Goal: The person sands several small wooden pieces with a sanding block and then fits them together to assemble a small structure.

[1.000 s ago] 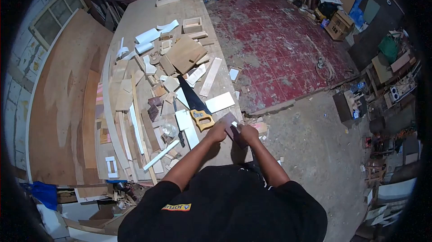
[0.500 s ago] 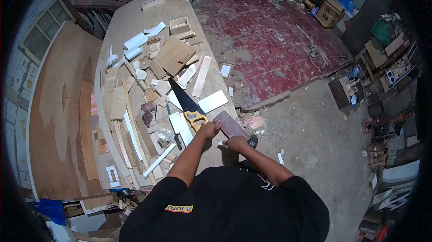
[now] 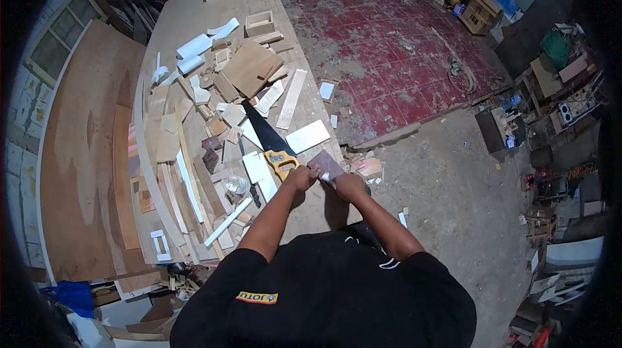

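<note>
My left hand (image 3: 301, 178) is closed on the left end of a reddish-brown sheet (image 3: 326, 164), beside the yellow handle of a handsaw (image 3: 262, 133) that lies on the wooden table (image 3: 304, 211). At the sheet's lower right side is my right hand (image 3: 350, 187), its fingers curled with a small white thing at their tips, too small to name. White boards lie near the saw, one (image 3: 308, 136) above the sheet and another (image 3: 260, 173) left of the handle.
Wood offcuts, a brown square board (image 3: 251, 67), an open wooden box (image 3: 260, 23) and curled white sheets (image 3: 194, 46) cover the table's left and far parts. A clear plastic cup (image 3: 237, 185) stands near long strips. Red tiled floor (image 3: 402, 56) lies beyond the right edge.
My right hand has moved up and inward over the sheet, covering its lower right part. The dark object beside that hand is now mostly hidden. The view has shifted slightly.
</note>
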`<state>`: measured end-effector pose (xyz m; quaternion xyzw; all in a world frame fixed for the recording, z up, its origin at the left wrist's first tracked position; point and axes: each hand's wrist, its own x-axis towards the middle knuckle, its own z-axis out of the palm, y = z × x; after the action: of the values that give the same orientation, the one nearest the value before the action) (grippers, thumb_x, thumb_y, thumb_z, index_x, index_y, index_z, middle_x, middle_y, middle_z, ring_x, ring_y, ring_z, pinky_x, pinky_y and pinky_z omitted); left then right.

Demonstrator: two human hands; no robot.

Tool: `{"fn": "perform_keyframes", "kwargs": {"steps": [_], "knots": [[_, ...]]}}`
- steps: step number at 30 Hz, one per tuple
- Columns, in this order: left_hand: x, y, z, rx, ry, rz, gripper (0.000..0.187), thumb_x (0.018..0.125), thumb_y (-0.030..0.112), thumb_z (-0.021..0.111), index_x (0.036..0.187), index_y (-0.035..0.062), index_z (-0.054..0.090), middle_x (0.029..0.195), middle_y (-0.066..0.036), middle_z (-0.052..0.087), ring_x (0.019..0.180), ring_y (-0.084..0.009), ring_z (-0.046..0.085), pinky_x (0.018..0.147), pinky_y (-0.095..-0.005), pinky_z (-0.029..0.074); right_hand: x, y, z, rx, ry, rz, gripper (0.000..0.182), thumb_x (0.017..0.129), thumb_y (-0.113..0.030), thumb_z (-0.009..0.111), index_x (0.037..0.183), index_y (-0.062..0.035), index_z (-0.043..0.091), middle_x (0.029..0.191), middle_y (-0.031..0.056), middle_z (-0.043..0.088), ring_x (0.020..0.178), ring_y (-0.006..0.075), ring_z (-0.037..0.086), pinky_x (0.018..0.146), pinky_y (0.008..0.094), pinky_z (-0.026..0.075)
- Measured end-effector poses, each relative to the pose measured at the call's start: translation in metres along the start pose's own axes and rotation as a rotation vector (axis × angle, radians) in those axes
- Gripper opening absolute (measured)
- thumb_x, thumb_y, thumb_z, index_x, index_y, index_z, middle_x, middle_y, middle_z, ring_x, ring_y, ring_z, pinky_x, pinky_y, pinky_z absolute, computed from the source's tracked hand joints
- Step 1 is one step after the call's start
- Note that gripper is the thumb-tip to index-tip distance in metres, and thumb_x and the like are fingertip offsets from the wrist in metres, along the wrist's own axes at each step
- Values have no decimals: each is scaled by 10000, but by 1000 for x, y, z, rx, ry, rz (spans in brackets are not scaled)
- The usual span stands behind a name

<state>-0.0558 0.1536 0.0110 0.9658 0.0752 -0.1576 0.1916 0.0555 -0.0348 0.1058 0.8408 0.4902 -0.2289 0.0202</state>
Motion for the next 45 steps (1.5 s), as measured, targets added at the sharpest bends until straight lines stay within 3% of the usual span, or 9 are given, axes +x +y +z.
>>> {"fn": "perform_keyframes", "kwargs": {"steps": [5,11,19,21,25,31,33,36,45], "knots": [[-1,-1,12,-39,61,1,434,921,327,461,1355,318,482,1261,-63,591,1138,-331,544,890,-594,440,1,-12,15,-12,87,221,221,846,-214,540,896,-111,729,935,155,705,827,325,699,662,430,549],[-3,6,-4,-38,-37,-35,479,881,245,496,1351,337,483,1387,-9,499,1182,-303,519,917,-564,437,-4,9,4,-3,-159,-58,217,829,-201,559,925,-84,715,944,159,701,888,322,687,732,444,541],[-6,8,2,-83,13,-51,544,850,200,521,1385,272,455,1339,-61,534,1203,-295,503,944,-568,418,-9,-11,26,160,44,103,217,833,-199,552,919,-85,714,941,169,697,881,324,686,734,455,537],[-4,6,7,-40,10,-58,607,806,171,549,1392,289,444,1354,-51,524,1208,-294,499,956,-560,412,-6,-12,30,203,157,408,242,850,-212,526,909,-74,714,976,184,691,868,328,688,721,453,537],[0,5,9,37,-74,-45,723,738,112,572,1411,323,413,1514,43,337,1247,-265,481,958,-468,451,-7,-13,33,-40,-219,-29,290,865,-248,506,981,-64,698,1039,178,679,908,327,681,745,441,536],[-1,3,4,-78,-34,-78,627,759,75,547,1349,286,510,1369,-27,528,1120,-302,576,912,-421,482,-33,-10,25,155,-379,-145,356,840,-228,568,1148,-59,626,994,149,686,896,303,673,782,442,514],[6,-4,5,-643,38,-19,505,822,55,531,1317,155,547,1192,-81,646,999,-250,639,862,-364,503,-24,19,52,872,-46,-217,308,856,-211,553,1114,-51,606,865,105,668,779,229,652,700,386,514],[-11,30,-37,-1329,138,-237,427,873,41,519,1299,17,529,1085,-102,674,932,-169,644,820,-289,506,-25,39,58,1402,-145,-4,219,885,-192,495,1015,-34,574,700,56,568,560,152,546,503,297,442],[-35,90,-92,-1231,515,46,305,858,57,632,1160,10,635,994,-67,687,884,-106,627,775,-243,504,-38,18,20,2025,-151,-16,351,886,-320,465,1020,-7,550,656,90,575,439,156,492,400,269,401]]}}
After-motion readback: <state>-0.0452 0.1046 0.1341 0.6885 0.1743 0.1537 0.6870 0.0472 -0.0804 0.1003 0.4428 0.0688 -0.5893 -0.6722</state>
